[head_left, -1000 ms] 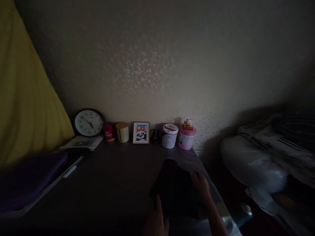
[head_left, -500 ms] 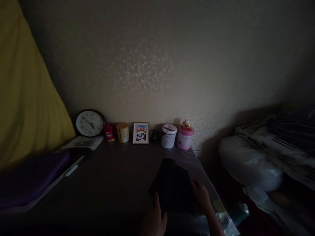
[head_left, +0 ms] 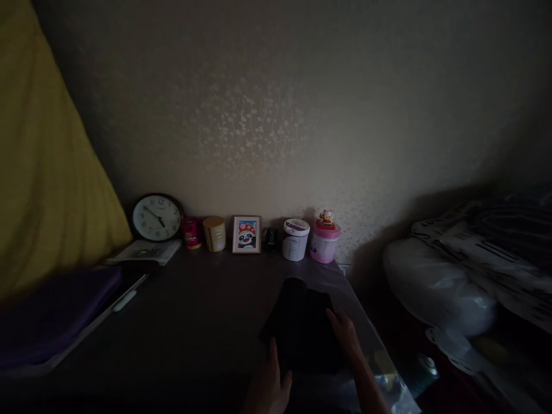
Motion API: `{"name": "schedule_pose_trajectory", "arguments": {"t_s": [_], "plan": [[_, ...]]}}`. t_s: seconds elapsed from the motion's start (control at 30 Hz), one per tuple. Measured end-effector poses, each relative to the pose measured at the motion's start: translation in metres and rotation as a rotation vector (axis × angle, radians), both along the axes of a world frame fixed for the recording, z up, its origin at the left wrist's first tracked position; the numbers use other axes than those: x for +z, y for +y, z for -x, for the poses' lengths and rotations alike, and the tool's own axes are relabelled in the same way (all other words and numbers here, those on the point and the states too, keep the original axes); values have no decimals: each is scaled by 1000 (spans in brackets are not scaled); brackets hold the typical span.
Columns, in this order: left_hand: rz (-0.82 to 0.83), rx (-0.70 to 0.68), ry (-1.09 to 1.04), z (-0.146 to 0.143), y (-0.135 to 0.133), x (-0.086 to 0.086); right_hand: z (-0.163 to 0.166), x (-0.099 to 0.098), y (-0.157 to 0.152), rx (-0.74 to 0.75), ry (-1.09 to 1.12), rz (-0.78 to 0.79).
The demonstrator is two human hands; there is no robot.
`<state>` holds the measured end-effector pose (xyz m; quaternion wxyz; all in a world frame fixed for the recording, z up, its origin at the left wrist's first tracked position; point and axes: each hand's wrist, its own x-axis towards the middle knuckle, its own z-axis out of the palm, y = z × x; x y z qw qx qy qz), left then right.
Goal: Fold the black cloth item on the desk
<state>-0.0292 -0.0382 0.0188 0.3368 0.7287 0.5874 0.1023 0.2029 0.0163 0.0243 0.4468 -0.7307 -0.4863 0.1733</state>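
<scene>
A black piece of cloth (head_left: pixel 299 333), apparently folded, lies on the dark table near its right side; its folds are hard to make out in the dim light. At its lower left edge is my left hand (head_left: pixel 271 382), the index finger stretched out and the thumb apart from it. My right hand (head_left: pixel 345 336) is at the cloth's right edge, with its fingers closed over that edge and partly lost in the dark.
Along the wall stand a clock (head_left: pixel 157 217), a red can (head_left: pixel 191 233), a yellow-lidded jar (head_left: pixel 214 234), a framed panda picture (head_left: pixel 247 234), a white tub (head_left: pixel 295 240) and a pink tub (head_left: pixel 324 244) with a figurine (head_left: pixel 326 217). Purple cloth (head_left: pixel 64 310) lies left; a plastic bag (head_left: pixel 435 287) is right.
My right hand has shifted a little left and away from me, its fingers now farther over the cloth's right edge. My left hand has hardly moved.
</scene>
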Motion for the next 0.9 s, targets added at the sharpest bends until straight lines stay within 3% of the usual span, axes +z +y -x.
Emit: {"name": "schedule_pose_trajectory", "arguments": {"t_s": [0.37,0.63,0.9], "plan": [[-9,-39,42,1,-1,13,45,46,34,171,9,-125],[46,-46,87,0,0,22,81,38,69,194,-86,-40],[80,-43,157,-2,0,34,108,26,73,197,-226,137]]}}
